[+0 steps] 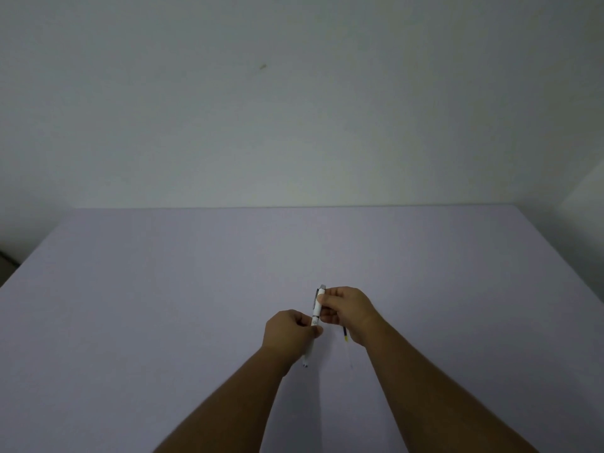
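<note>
A white pen point(317, 310) with a dark clip stands nearly upright above the pale lilac table point(163, 289), held by both hands. My left hand point(289, 333) grips its lower half, and the metal tip pokes out below the hand. My right hand point(346, 310) pinches the pen's upper end near the clip. A thin refill point(345, 336) with a dark and yellow section shows just under my right hand; whether the hand holds it or it lies on the table I cannot tell.
A plain pale wall point(294, 109) rises behind the table's far edge. The table's left edge slants toward a dark gap at the far left.
</note>
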The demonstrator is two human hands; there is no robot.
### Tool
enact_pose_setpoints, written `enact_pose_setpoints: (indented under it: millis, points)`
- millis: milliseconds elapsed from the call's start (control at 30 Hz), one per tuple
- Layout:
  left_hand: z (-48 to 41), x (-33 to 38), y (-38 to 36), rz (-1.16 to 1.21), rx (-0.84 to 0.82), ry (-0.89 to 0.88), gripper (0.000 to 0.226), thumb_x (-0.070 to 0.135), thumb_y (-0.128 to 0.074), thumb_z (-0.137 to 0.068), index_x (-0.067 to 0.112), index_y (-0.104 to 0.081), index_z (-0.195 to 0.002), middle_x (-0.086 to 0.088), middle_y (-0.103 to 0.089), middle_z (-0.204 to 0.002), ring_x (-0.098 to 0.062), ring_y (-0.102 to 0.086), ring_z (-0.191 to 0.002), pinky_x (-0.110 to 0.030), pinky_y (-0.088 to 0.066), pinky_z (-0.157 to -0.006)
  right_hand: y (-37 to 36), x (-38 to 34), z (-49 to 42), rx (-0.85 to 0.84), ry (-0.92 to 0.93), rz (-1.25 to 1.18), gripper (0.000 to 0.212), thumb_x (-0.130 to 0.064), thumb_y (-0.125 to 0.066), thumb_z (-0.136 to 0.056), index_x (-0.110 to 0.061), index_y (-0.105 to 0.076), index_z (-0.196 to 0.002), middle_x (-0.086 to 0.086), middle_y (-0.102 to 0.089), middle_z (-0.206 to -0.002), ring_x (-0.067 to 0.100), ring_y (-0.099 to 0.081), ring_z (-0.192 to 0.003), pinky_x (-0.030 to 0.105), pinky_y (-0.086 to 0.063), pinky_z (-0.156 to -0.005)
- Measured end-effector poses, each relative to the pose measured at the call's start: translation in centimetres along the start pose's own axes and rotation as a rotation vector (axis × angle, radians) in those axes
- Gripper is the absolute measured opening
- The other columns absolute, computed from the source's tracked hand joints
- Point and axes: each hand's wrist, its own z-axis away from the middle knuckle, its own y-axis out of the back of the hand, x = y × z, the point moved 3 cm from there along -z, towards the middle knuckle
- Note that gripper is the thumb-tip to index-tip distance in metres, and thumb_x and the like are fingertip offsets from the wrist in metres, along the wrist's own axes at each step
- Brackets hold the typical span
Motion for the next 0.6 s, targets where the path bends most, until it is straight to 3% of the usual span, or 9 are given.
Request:
enact_pose_setpoints:
  millis: [200, 267, 333, 400, 467, 600]
  points:
    - [-1.1, -1.3, -0.5, -0.025, 0.039, 0.054, 0.012, 0.024, -0.075, -0.075, 0.016, -0.069, -0.081, 0.001, -0.063, -0.073, -0.014, -0.057, -0.066, -0.028, -0.052, -0.064, 0.2, 1.3, -1.0, 0.099, -0.024, 0.051, 0.014, -0.017, -0.058, -0.088, -0.009, -0.069, -0.084, 0.009, -0.069, -0.078, 0.016, -0.062, -0.065, 0.025, -0.056, -0.063]
    - [-1.7, -2.1, -0.8, -0.018, 0.051, 0.091, 0.016, 0.025, -0.075, -0.075, 0.015, -0.071, -0.087, 0.0, -0.065, -0.076, -0.014, -0.058, -0.068, -0.027, -0.052, -0.066, 0.9, 1.9, -1.5, 0.235, -0.024, 0.246, 0.022, -0.02, -0.051, -0.09, -0.007, -0.068, -0.094, 0.012, -0.07, -0.087, 0.02, -0.063, -0.072, 0.032, -0.055, -0.072]
    - [-2.2, -3.0, -1.0, -0.011, 0.051, 0.119, 0.02, 0.025, -0.075, -0.075, 0.014, -0.073, -0.091, 0.001, -0.067, -0.078, -0.014, -0.06, -0.07, -0.027, -0.054, -0.071, 1.6, 2.7, -1.8, 0.319, -0.01, 0.57, 0.025, -0.016, -0.047, -0.092, -0.006, -0.066, -0.105, 0.013, -0.069, -0.106, 0.026, -0.063, -0.094, 0.03, -0.05, -0.083]
    - [-2.6, -3.8, -1.4, -0.056, 0.05, 0.119, 0.022, 0.025, -0.074, -0.076, 0.014, -0.073, -0.095, -0.002, -0.071, -0.085, -0.016, -0.064, -0.075, -0.027, -0.054, -0.073, 2.2, 3.9, -1.7, 0.359, -0.027, 0.744, 0.023, -0.012, -0.048, -0.09, -0.006, -0.063, -0.106, 0.014, -0.067, -0.111, 0.028, -0.061, -0.103, 0.024, -0.044, -0.077]
    - [-3.0, -4.4, -1.8, -0.086, 0.069, 0.116, 0.023, 0.025, -0.074, -0.076, 0.014, -0.072, -0.097, -0.003, -0.073, -0.09, -0.018, -0.066, -0.079, -0.026, -0.054, -0.072, 2.5, 5.2, -1.8, 0.359, -0.061, 0.77, 0.02, -0.011, -0.051, -0.086, -0.003, -0.06, -0.102, 0.016, -0.065, -0.109, 0.03, -0.062, -0.099, 0.025, -0.043, -0.072]
    - [-3.6, -5.0, -2.6, -0.103, 0.091, 0.128, 0.014, 0.025, -0.073, -0.076, 0.022, -0.065, -0.086, 0.009, -0.063, -0.073, -0.004, -0.057, -0.063, -0.014, -0.041, -0.052, 2.0, 6.7, -2.0, 0.348, -0.081, 0.775, 0.022, -0.009, -0.053, -0.084, -0.003, -0.057, -0.105, 0.017, -0.063, -0.108, 0.031, -0.062, -0.097, 0.027, -0.047, -0.07]
